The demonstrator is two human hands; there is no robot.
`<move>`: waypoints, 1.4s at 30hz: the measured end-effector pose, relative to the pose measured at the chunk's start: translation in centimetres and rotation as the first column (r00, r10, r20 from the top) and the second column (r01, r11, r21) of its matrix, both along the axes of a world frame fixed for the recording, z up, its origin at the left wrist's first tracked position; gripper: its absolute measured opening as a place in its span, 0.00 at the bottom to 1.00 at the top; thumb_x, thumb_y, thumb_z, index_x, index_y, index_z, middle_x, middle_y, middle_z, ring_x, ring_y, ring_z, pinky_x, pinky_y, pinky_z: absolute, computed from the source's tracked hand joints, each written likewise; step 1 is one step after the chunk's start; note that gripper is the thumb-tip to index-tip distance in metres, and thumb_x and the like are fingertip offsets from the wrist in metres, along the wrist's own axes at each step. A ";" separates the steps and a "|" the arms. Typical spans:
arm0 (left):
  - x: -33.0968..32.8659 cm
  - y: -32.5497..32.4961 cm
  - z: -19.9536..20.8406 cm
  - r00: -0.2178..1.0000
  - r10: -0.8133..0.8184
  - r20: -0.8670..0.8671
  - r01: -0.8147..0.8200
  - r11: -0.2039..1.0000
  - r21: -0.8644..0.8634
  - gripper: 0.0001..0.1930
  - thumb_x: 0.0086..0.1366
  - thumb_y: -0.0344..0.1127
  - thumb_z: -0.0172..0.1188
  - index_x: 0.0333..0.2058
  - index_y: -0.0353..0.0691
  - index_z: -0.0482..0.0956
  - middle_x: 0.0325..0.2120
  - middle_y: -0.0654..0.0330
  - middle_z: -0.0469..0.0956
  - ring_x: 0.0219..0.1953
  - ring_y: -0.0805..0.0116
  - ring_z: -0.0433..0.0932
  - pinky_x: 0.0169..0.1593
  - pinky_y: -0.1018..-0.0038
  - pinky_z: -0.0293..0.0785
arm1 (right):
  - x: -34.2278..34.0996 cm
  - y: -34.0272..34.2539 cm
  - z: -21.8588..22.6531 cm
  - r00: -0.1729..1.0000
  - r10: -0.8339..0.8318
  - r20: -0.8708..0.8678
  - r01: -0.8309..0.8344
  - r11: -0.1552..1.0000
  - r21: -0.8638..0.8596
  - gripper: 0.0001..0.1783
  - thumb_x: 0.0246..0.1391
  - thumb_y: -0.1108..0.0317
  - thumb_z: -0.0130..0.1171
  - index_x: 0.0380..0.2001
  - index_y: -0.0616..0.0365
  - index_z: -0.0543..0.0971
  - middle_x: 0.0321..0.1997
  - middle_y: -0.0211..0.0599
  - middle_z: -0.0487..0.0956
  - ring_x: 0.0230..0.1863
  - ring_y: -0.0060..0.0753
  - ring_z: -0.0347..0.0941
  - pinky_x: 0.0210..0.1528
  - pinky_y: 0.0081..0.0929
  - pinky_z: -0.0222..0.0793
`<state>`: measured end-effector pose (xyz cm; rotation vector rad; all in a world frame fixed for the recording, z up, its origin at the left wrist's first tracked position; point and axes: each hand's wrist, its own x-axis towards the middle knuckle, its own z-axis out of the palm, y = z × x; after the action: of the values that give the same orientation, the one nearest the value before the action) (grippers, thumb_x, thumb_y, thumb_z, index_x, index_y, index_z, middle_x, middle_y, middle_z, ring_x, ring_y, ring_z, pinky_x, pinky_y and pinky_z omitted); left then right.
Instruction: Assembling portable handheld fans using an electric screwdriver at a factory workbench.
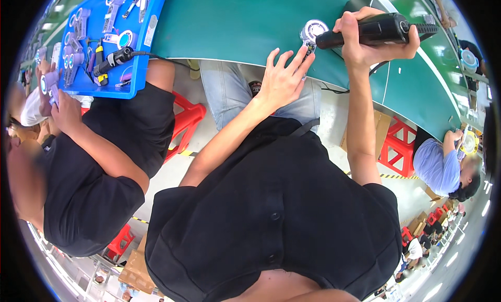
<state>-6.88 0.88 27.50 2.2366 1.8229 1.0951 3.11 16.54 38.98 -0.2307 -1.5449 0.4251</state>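
The fan lies on the green table, close to the near edge. The left hand has its fingers spread over the handle; I can't tell if they grip it or just press. The right hand has its fingers wrapped round a black tool, its nose by the fan. The handle looks open, small parts bare, so the work seems part done; closing it up seems left.

A wide head-worn fisheye looks down onto the green table.
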 end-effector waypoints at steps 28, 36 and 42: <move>0.2 0.1 -0.2 1.000 -0.001 0.021 0.000 1.000 0.031 0.35 0.54 0.33 0.67 0.63 0.47 0.70 0.64 0.55 0.67 0.53 0.52 0.72 0.64 0.47 0.59 | 8.4 2.4 6.1 0.992 -0.012 0.123 0.055 0.935 -0.350 0.46 0.54 0.83 0.64 0.64 0.41 0.46 0.32 0.44 0.77 0.20 0.31 0.73 0.22 0.36 0.75; 0.3 0.1 -0.3 1.000 -0.008 0.021 0.008 1.000 0.024 0.35 0.54 0.33 0.67 0.64 0.47 0.70 0.64 0.56 0.67 0.54 0.53 0.72 0.64 0.47 0.58 | 3.9 -1.1 4.1 0.996 0.061 0.062 -0.046 0.975 -0.219 0.50 0.53 0.88 0.59 0.64 0.31 0.43 0.33 0.46 0.77 0.20 0.34 0.73 0.23 0.40 0.77; 0.2 0.0 -0.1 1.000 0.003 0.013 -0.004 1.000 0.019 0.35 0.54 0.33 0.66 0.64 0.47 0.70 0.64 0.56 0.67 0.55 0.53 0.72 0.64 0.47 0.58 | 1.7 -1.2 1.8 0.983 -0.056 0.175 0.071 0.994 -0.080 0.53 0.49 0.87 0.64 0.64 0.34 0.43 0.34 0.47 0.78 0.20 0.33 0.73 0.24 0.36 0.79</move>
<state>-6.68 0.91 27.44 2.2321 1.8200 1.1298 4.78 15.35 40.74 -0.3919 -1.6851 0.4307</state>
